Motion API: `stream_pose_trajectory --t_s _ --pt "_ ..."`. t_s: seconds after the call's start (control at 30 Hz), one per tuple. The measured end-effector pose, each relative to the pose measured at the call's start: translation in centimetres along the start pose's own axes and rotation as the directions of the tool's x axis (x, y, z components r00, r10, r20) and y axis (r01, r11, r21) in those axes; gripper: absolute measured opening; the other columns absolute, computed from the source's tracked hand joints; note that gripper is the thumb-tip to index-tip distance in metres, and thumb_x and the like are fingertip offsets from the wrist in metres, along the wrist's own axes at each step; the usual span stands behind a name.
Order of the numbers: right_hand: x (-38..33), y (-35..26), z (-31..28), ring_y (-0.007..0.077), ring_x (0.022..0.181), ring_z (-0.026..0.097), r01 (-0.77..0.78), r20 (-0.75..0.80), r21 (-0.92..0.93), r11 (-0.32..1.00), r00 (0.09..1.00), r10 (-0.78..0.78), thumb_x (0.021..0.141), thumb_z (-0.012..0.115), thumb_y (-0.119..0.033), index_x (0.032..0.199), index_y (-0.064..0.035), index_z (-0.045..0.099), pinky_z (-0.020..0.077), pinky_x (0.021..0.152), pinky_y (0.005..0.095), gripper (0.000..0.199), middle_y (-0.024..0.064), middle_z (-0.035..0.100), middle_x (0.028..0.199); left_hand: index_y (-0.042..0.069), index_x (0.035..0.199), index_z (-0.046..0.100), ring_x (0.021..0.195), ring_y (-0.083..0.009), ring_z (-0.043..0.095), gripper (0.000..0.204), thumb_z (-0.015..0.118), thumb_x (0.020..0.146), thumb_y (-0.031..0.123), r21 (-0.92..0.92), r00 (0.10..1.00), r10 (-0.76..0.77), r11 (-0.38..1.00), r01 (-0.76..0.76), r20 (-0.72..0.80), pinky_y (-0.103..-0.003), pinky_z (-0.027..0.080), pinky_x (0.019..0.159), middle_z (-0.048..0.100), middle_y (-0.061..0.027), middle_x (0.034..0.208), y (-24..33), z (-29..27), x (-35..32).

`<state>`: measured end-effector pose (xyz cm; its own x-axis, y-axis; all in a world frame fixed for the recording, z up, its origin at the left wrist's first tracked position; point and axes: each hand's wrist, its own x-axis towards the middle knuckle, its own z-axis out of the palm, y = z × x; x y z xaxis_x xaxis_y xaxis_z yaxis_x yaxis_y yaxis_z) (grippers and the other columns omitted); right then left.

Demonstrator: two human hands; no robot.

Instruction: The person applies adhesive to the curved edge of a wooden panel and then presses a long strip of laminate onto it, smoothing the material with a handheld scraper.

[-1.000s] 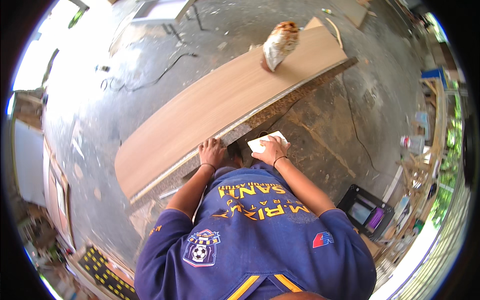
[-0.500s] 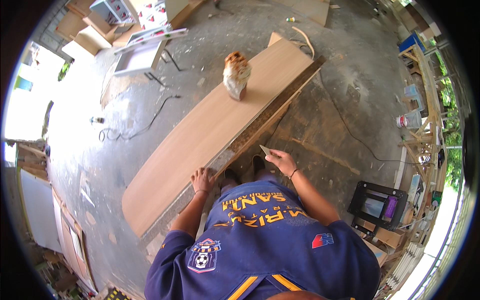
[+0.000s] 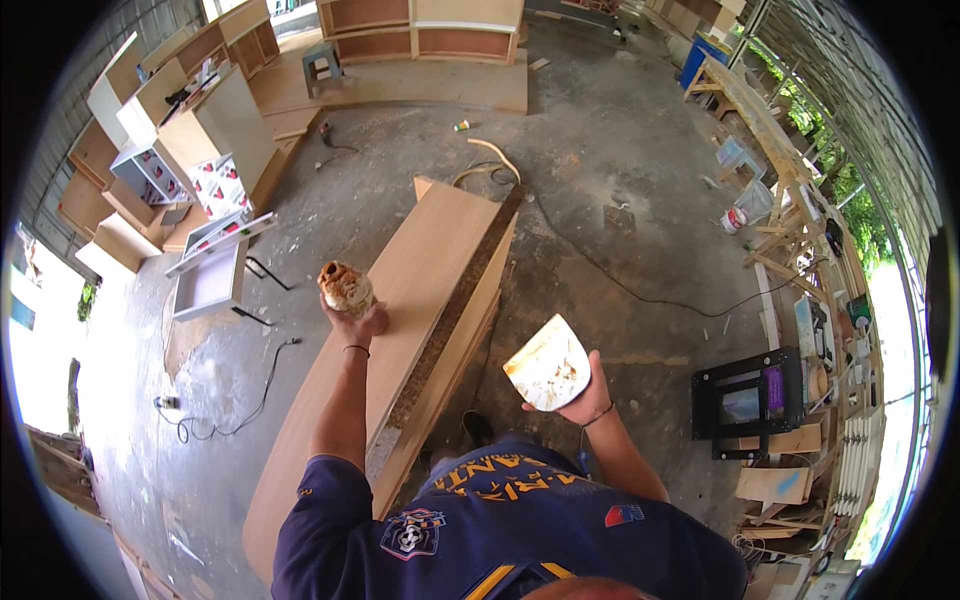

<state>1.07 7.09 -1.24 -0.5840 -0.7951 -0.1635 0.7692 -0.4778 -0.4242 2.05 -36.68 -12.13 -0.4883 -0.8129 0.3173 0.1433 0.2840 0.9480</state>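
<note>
My left hand is closed round a container crusted in white and orange-brown residue. It is over the long wood-grain board; whether its base touches the board I cannot tell. To the right of the board, my right hand grips a flat white scraper with a rounded edge and brown smears on its face. The scraper is apart from the board. Along the board's right side runs a rough dark edge, with another pale plank beneath.
A hose lies past the board's far end, and a dark cable crosses the floor on the right. A grey drawer-like box on legs stands left. Cabinets fill the far left; a black frame is at right.
My left hand has left the board's near edge and taken hold of the crusted container. The scraper in my right hand has turned its broad face up. The view has tilted farther ahead.
</note>
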Motion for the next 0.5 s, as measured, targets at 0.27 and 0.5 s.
stream_pose_trajectory --t_s 0.27,0.5 --pt "-3.0 -2.5 -3.0 0.0443 0.131 0.036 0.071 0.022 0.071 0.995 0.997 -0.073 0.077 0.057 -0.069 0.148 -0.0183 0.027 0.0319 0.096 0.0722 0.092 0.0144 0.033 0.149 0.002 0.127 0.038 0.109 -0.0263 0.056 0.093 0.090 0.054 0.024 0.239 0.974 -0.065 0.964 0.117 -0.215 -0.039 0.045 0.096 0.056 -0.0130 0.118 1.8 0.1 1.4" --pt "3.1 -3.1 -1.1 0.0473 0.131 0.034 -0.188 0.158 0.146 0.971 0.974 0.165 0.079 0.053 -0.070 0.148 -0.0199 0.024 0.0336 0.091 0.0754 0.090 0.0160 0.030 0.150 -0.001 0.125 0.046 0.106 -0.0199 0.059 0.078 0.087 0.062 0.018 -0.085 0.980 0.131 0.989 -0.119 0.152 -0.034 0.049 0.091 0.059 -0.0098 0.116 13.4 -4.9 -1.4"
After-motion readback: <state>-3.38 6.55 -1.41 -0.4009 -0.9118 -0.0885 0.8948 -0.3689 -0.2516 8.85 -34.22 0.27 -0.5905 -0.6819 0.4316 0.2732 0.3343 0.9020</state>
